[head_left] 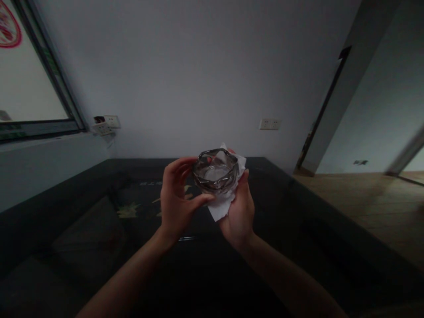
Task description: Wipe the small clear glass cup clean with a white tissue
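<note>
A faceted, smoky glass ashtray [215, 172] is held up above the dark table, its open top tilted toward me. My left hand [177, 194] grips its left side, thumb low at the front and fingers curled round behind. On the right, my right hand [240, 212] presses a white paper tissue [221, 206] against the outside and underside of the glass. The tissue's edges stick out above and below that hand. The fingertips behind the ashtray are partly hidden.
The dark glossy table [281, 212] reaches back to a pale wall [198, 79]. Wall sockets [270, 124] sit above its far edge, with a plugged-in adapter [103, 128] at the left. A window [33, 75] is at left, wooden floor [364, 194] at right.
</note>
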`<action>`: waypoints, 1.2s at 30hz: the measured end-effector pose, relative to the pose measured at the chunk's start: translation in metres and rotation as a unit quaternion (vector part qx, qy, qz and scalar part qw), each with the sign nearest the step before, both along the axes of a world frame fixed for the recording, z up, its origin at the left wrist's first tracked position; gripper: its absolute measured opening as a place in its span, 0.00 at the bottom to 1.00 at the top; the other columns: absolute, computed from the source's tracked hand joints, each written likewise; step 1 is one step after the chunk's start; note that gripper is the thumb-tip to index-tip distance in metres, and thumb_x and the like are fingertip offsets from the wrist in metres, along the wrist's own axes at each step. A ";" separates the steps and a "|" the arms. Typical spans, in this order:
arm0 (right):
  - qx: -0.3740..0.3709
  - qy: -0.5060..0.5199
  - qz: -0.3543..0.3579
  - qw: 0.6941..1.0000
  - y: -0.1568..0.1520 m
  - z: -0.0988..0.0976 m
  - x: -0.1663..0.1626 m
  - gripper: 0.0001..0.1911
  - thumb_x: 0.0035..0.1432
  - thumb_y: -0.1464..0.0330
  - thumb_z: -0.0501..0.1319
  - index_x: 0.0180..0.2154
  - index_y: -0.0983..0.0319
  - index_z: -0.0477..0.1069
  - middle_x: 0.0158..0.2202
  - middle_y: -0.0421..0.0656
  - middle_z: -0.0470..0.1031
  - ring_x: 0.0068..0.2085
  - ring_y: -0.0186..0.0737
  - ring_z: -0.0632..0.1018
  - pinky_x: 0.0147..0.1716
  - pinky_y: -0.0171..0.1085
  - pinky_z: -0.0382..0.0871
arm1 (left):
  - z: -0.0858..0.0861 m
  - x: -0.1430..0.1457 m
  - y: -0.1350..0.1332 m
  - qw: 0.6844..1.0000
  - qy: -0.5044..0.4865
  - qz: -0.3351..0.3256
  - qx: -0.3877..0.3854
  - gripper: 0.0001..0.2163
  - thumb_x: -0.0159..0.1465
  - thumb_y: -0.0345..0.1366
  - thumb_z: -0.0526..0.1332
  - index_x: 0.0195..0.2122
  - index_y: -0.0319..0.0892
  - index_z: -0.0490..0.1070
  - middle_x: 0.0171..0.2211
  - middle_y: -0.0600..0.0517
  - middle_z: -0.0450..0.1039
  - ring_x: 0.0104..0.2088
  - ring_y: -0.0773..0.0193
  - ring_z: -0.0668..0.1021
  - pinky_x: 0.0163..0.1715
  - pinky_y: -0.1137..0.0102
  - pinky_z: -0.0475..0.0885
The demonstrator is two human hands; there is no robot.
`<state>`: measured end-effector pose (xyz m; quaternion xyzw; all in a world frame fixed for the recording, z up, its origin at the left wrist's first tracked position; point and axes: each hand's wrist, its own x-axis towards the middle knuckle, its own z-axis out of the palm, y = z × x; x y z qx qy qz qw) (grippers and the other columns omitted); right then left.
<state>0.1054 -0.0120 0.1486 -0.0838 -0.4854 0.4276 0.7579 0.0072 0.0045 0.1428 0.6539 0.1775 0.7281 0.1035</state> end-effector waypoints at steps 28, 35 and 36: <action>0.032 -0.103 -0.104 0.989 0.000 -0.015 0.002 0.27 0.63 0.58 0.53 0.62 0.50 0.54 0.65 0.44 0.56 0.63 0.49 0.63 0.62 0.57 0.55 | -0.013 0.004 0.003 0.996 0.082 0.022 -0.023 0.42 0.56 0.42 0.67 0.67 0.48 0.44 0.67 0.43 0.46 0.65 0.46 0.56 0.63 0.52 0.55; 0.043 -0.128 -0.125 0.983 0.003 -0.009 0.010 0.26 0.65 0.58 0.51 0.63 0.53 0.54 0.62 0.46 0.63 0.60 0.46 0.68 0.60 0.54 0.60 | -0.006 0.003 0.002 0.994 0.094 -0.031 -0.044 0.45 0.53 0.36 0.70 0.66 0.52 0.43 0.68 0.45 0.44 0.66 0.46 0.54 0.63 0.54 0.56; 0.051 -0.135 -0.126 0.981 0.003 -0.007 0.011 0.26 0.65 0.58 0.50 0.63 0.53 0.54 0.61 0.46 0.64 0.59 0.46 0.68 0.59 0.53 0.61 | -0.006 0.003 0.002 0.994 0.086 -0.037 -0.047 0.45 0.53 0.36 0.70 0.66 0.53 0.43 0.68 0.45 0.45 0.65 0.47 0.55 0.63 0.54 0.57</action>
